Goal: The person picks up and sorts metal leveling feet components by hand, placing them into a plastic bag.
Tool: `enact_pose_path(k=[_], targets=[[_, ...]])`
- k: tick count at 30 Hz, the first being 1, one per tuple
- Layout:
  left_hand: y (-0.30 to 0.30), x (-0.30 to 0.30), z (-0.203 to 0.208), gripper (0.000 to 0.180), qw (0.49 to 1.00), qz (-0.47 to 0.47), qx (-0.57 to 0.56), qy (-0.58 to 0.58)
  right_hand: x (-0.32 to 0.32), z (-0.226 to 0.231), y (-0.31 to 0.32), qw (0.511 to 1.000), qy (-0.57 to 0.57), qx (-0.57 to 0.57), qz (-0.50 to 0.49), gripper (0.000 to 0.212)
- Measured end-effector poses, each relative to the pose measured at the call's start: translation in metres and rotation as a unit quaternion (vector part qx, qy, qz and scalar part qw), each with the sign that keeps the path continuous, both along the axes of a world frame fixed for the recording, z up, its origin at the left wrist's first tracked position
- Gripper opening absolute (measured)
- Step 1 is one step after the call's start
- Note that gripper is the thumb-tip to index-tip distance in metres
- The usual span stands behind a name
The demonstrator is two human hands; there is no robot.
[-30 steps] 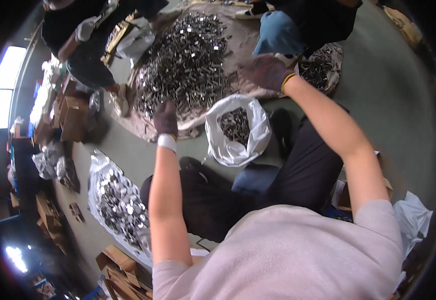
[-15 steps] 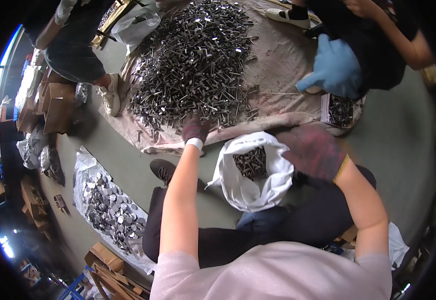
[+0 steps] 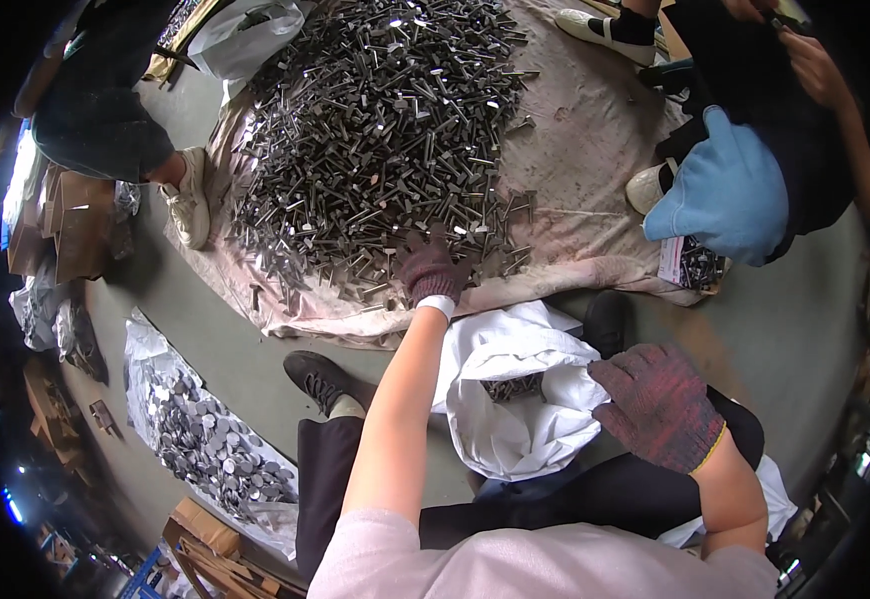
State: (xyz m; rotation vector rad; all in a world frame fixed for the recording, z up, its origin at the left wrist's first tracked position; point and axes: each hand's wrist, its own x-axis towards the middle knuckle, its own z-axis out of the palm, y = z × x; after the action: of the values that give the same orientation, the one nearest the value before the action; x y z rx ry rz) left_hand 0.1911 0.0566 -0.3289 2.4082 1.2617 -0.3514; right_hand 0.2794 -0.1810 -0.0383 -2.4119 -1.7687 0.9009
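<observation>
A heap of dark metal bolts (image 3: 375, 130) lies on a stained pale cloth (image 3: 584, 120). At the heap's near edge, my left hand (image 3: 430, 272), in a dark reddish knit glove, rests with its fingers stretched among the bolts. Between my legs stands a white woven sack (image 3: 525, 439), its mouth folded outward, with some bolts (image 3: 515, 386) visible inside. My right hand (image 3: 659, 407), gloved the same way, pinches the right side of the sack's rim between thumb and fingers.
Round metal discs (image 3: 220, 434) lie on a plastic sheet at left. Cardboard boxes (image 3: 85, 225) stand beyond it. One person's shoe (image 3: 188, 200) is on the cloth's left edge. Another person sits at right, by a blue cloth (image 3: 724, 190) and a small box of bolts (image 3: 699, 268).
The view has shifted. My left hand has moved right along the heap's edge. The sack's mouth has tipped toward me, and my right hand has come down to its rim.
</observation>
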Motion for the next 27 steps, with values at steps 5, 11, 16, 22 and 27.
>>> enact_pose_path(k=[5, 11, 16, 22, 27], targets=[[0.003, 0.021, 0.006, 0.085, 0.993, -0.003, -0.052, 0.109, -0.005, -0.001, 0.000, 1.000, -0.003, -0.015, 0.008, 0.045], [0.005, -0.010, -0.010, 0.069, 0.995, -0.099, -0.015, 0.028, -0.001, -0.004, -0.003, 1.000, -0.013, -0.001, 0.011, 0.044], [0.017, -0.015, -0.011, 0.042, 0.986, -0.166, 0.019, 0.006, 0.000, -0.004, -0.007, 1.000, -0.020, 0.006, -0.007, 0.041], [0.033, 0.003, -0.008, 0.042, 0.988, -0.103, -0.111, 0.002, 0.003, -0.009, -0.017, 0.999, -0.034, -0.011, -0.003, 0.042], [0.096, -0.042, -0.053, 0.032, 0.840, 0.303, -0.327, -0.309, 0.001, -0.007, -0.011, 0.999, -0.018, 0.027, 0.006, 0.041]])
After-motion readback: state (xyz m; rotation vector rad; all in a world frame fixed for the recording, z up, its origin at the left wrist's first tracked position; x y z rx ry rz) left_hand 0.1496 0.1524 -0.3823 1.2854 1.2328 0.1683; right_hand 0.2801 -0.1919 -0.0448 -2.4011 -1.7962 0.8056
